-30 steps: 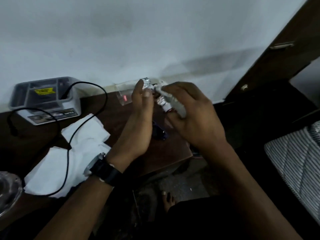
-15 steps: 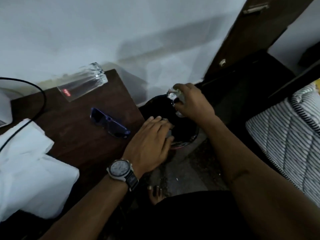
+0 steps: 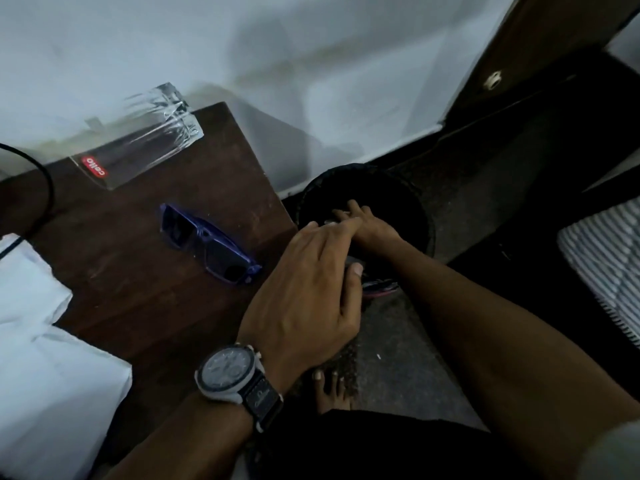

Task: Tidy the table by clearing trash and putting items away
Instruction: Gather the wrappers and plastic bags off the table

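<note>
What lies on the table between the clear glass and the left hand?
In the head view, blue sunglasses lie on the brown table between the glass and the left hand; otherwise bare wood.

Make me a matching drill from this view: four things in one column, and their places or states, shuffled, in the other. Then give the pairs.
Things:
1. sunglasses
2. glass tumbler
3. right hand
4. wristwatch

Places or states:
A. lying on its side by the wall
B. over the black bin
C. folded, on the table near its right edge
D. strapped on the left wrist

Pairs: 1-C, 2-A, 3-B, 4-D
</note>
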A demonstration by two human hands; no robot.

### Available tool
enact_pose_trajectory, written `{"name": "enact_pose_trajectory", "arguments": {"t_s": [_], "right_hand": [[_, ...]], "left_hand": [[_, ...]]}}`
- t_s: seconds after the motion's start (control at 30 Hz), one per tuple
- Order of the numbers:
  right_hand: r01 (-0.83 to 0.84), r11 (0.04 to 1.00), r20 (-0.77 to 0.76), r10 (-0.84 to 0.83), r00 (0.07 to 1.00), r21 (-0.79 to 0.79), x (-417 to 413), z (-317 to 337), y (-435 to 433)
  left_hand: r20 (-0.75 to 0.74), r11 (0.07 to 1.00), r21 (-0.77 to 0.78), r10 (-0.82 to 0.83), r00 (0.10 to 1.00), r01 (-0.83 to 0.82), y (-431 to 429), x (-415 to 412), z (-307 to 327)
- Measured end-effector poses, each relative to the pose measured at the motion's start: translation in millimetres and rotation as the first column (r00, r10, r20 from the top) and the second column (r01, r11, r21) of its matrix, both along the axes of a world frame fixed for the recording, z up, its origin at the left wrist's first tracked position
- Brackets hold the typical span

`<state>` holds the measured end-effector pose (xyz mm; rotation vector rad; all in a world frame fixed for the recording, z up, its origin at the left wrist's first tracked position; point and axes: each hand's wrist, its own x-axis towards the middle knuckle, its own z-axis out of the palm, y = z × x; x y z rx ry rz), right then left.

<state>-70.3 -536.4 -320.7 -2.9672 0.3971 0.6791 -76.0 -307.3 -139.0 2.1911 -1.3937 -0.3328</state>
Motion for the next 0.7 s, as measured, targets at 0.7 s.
{"name": "enact_pose_trajectory", "arguments": {"t_s": [0.7], "right_hand": [[0.257,0.961,0.292,-0.277,0.916,0.104,-30,106,18]], "left_hand": [[0.071,0.994,-0.112,0.016,0.997,-0.008,3,-3,-4]]}}
